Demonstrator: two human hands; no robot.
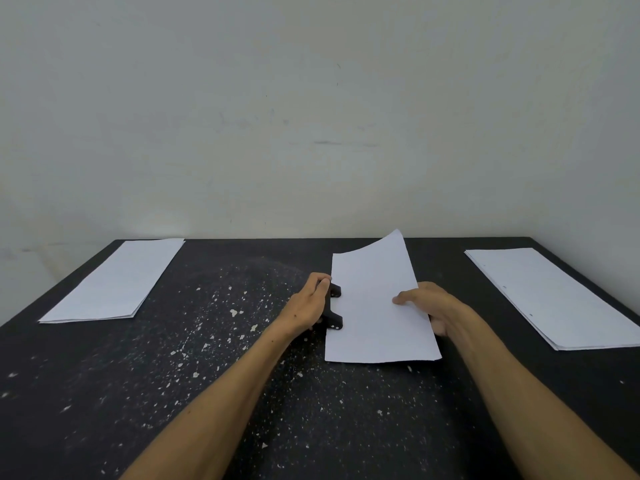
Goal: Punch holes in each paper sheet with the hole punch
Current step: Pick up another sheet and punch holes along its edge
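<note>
- The two bare forearms come in from the near edge, closest of all, and reach forward across the wide black tabletop [242, 393], which is speckled all over with small white flecks and bits of paper.
- Past the far edge of that table stands a plain pale wall [311, 98] with a few faint scuffs.
- Well to the right of the hole punch, a stack of white paper sheets [554, 299] lies flat on the table, running away towards the far right corner; small dark dots show along its near long edge.
- Well to the left of the hole punch, a second flat pile of white paper [114, 282] lies near the far left corner.
- Just to the right of the punch, a single white paper sheet [374, 306] has its left edge at the punch; its far end curls up off the table.
- The right hand [433, 306] holds this sheet at its right edge, thumb on top, fingers tucked beneath it.
- The left hand [311, 299] is curled over the left side of the punch, gripping it.
- The small black hole punch [334, 310] sits on the table near the middle, between the two hands, two dark lobes showing against the sheet's left edge.
</note>
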